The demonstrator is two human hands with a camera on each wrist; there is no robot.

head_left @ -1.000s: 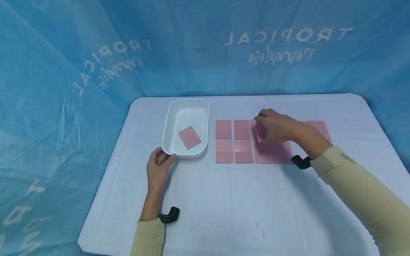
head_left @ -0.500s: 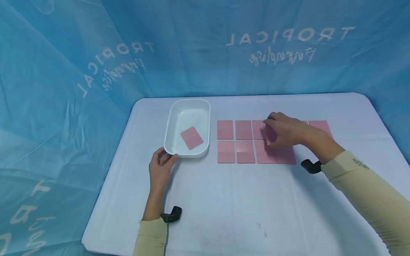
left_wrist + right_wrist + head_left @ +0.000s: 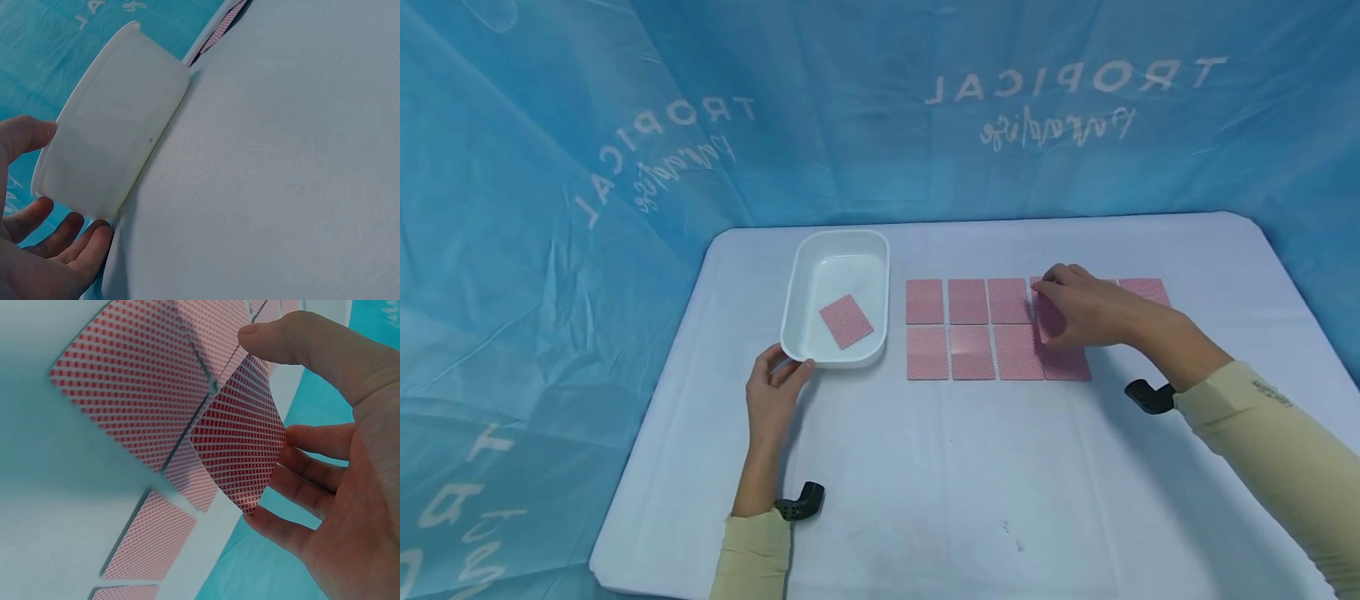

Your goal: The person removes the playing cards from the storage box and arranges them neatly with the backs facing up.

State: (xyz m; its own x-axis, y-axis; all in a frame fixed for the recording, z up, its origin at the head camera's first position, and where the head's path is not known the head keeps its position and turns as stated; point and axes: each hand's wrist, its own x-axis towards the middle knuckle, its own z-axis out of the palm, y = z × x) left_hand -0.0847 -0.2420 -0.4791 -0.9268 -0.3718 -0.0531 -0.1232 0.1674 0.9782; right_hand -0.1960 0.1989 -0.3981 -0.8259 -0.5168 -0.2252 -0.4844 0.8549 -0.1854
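My right hand holds a playing card with a red patterned back, raised over the right part of two card rows. In the right wrist view the held card bows between thumb and fingertips. Beneath it, cards such as this one lie back up. Over at the left, my left hand grips the near left corner of a white plastic tub, thumb and fingers around its edge. One card lies askew inside the tub. The right hand hides part of the rows.
An upper row card and a lower row card lie just right of the tub. Another card ends the upper row at right. The white-covered table is backed by a blue printed curtain.
My right hand has shifted rightward along the rows with a card between its fingers, uncovering cards to its left. The left hand stays at the tub corner; the card inside has not moved.
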